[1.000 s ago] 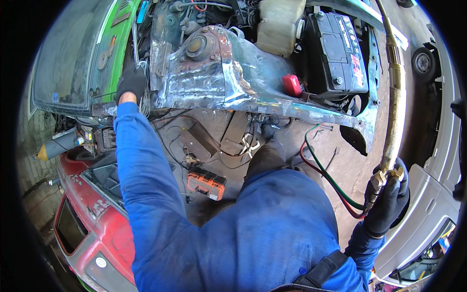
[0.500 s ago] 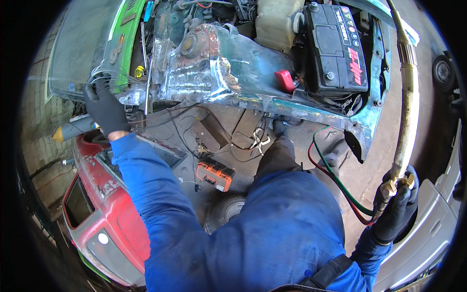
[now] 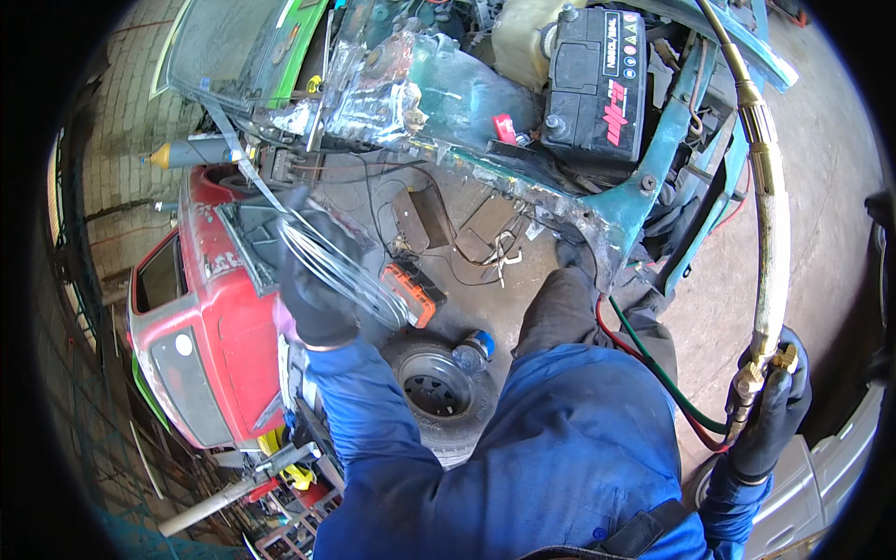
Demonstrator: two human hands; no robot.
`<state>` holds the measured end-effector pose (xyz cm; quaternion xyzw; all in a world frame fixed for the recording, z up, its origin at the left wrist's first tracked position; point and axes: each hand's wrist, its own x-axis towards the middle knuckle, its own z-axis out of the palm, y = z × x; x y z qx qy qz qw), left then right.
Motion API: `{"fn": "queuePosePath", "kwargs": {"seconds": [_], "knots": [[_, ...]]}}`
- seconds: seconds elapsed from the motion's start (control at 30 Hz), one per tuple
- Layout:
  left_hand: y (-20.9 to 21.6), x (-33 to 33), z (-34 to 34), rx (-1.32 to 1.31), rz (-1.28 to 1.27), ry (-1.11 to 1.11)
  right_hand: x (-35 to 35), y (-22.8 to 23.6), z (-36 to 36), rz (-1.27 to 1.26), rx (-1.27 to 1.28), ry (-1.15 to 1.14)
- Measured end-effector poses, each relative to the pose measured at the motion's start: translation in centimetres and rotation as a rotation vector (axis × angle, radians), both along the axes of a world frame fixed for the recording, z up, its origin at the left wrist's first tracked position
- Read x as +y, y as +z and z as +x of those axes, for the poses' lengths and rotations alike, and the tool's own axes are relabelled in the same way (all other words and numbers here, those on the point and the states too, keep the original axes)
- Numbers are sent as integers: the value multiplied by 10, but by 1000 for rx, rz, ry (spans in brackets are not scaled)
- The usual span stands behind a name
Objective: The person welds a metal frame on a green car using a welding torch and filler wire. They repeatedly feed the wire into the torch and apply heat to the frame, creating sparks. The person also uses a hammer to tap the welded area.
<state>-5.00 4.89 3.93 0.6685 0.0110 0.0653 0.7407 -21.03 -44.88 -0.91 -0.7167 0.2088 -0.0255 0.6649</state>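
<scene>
My left hand [image 3: 317, 303], in a black glove, is closed round a loose coil of thin silvery wire [image 3: 350, 266] out in front of my body. A long pale strand runs from it up toward the green car's windscreen edge; motion blurs the fingers a little. On the right, my gloved right hand [image 3: 773, 406] grips a brass gas torch [image 3: 771, 233] near its valve knobs. The torch stands upright, its upper tube leaving the top of the picture. Red and green hoses [image 3: 667, 378] loop from its lower end toward my legs.
Ahead lies an open engine bay with a worn fender panel [image 3: 467, 93], a black battery [image 3: 593, 89] and a red cap-like piece [image 3: 505, 129]. A wheel [image 3: 437, 385], an orange-black box [image 3: 415, 294] and cables lie on the floor. A red car body [image 3: 219, 327] stands left.
My left hand has come back from the windscreen edge, nearer my body, bringing the wire coil along. The right hand still holds the torch, and the view has shifted.
</scene>
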Motion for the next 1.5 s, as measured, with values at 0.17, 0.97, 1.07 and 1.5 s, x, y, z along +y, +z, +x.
{"fn": "queuePosePath", "kwargs": {"seconds": [0.17,0.97,1.07,1.5], "knots": [[-18,-11,-17,201,-372,-72,3,8,30,64,19,62],[-44,-78,-68,296,-557,235,-18,15,210,166,105,481],[-36,-136,-96,261,-366,334,-43,13,235,176,124,585],[-19,-153,-91,242,-94,605,-106,110,288,-161,-94,594]]}}
